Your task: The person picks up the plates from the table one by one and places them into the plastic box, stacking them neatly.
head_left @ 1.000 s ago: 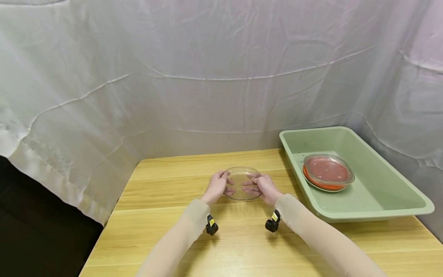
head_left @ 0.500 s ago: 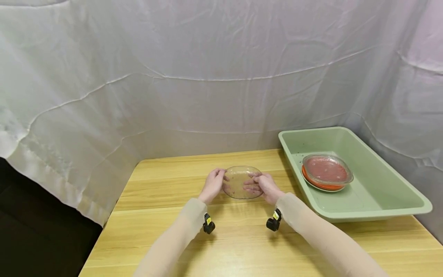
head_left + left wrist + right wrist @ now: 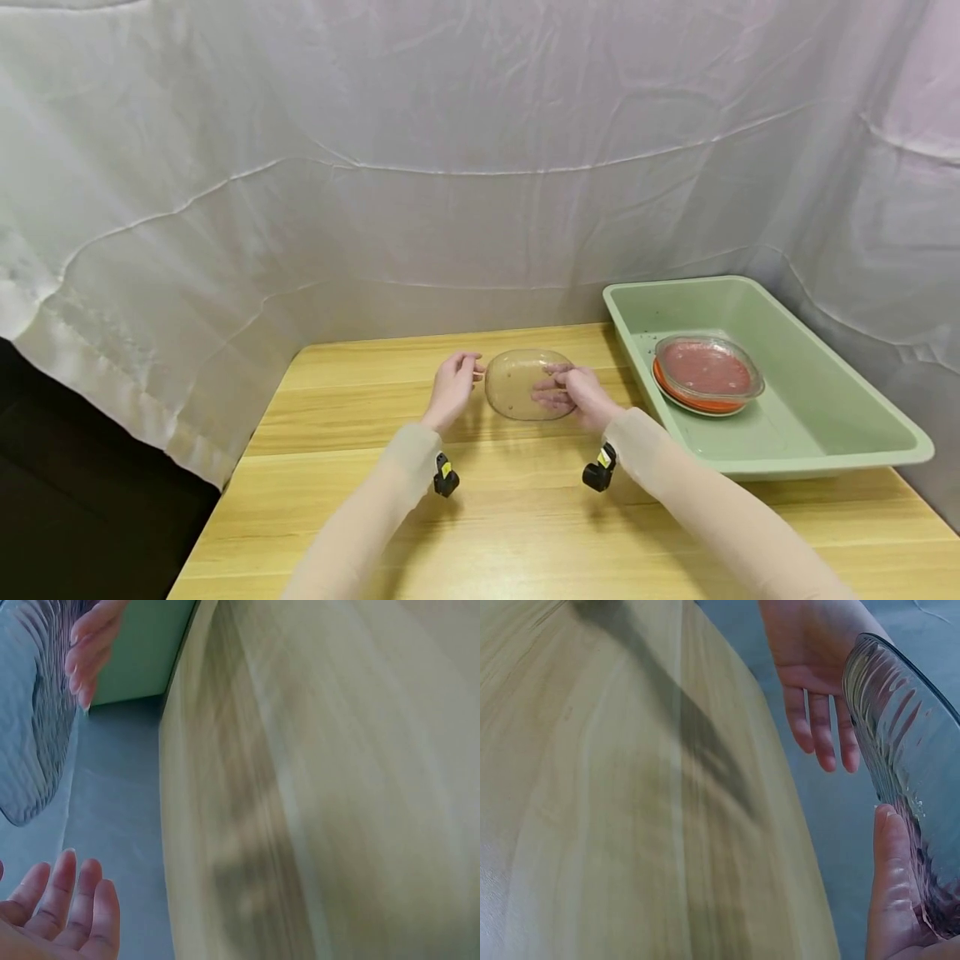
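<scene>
A clear glass plate (image 3: 517,385), rounded and oblong, is held above the wooden table (image 3: 517,500) by my right hand (image 3: 583,395). In the right wrist view the fingers lie under the ribbed side of the glass plate (image 3: 922,750), against its outer face. My left hand (image 3: 452,385) is just off the plate's left edge and holds nothing. From the left wrist, a gap shows between the fingers (image 3: 71,907) of that hand and the ribbed glass.
A pale green tub (image 3: 832,408) stands at the right of the table. Inside it, a clear glass dish (image 3: 708,367) sits on a stack of orange and white plates (image 3: 693,406). A grey cloth curtain (image 3: 480,225) hangs behind and around.
My left hand has let go of the glass plate and moved away to the left. The plate has risen slightly and tipped, staying in my right hand.
</scene>
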Motion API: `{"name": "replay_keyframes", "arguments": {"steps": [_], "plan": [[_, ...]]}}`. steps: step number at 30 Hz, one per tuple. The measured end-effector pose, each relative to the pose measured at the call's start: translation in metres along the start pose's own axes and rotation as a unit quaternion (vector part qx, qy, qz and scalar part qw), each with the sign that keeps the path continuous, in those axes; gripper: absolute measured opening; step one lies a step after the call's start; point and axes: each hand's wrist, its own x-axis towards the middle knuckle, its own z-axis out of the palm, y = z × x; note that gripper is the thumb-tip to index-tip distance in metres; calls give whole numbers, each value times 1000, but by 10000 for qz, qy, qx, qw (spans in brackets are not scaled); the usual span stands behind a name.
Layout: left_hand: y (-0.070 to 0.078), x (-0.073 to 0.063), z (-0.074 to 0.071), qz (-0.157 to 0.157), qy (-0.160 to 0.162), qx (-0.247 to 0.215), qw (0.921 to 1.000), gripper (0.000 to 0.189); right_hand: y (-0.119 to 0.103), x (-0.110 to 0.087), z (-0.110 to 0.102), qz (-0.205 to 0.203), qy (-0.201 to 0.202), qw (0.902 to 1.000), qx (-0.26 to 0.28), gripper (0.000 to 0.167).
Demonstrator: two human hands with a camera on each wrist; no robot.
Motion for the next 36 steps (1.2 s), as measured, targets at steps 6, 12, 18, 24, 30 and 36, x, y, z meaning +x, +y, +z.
{"name": "replay_keyframes", "arguments": {"steps": [6,12,18,24,30,36], "plan": [[4,2,-3,201,48,271,9994,39,-11,-2,-5,-39,-80,9999,-140,48],[7,3,1,368,69,415,9984,39,-23,-6,-13,-176,-206,9992,-290,51],[14,1,8,440,-30,525,9976,36,-39,-9,-25,-231,-162,9995,-149,51],[20,3,18,682,-97,630,9956,34,-57,-13,-41,-304,-168,9993,-106,53],[32,0,30,895,-117,898,9919,33,-76,-20,-58,-385,-90,9991,-128,53],[43,-3,44,1178,-279,1125,9863,36,-87,-23,-78,-492,-111,9985,-234,54]]}}
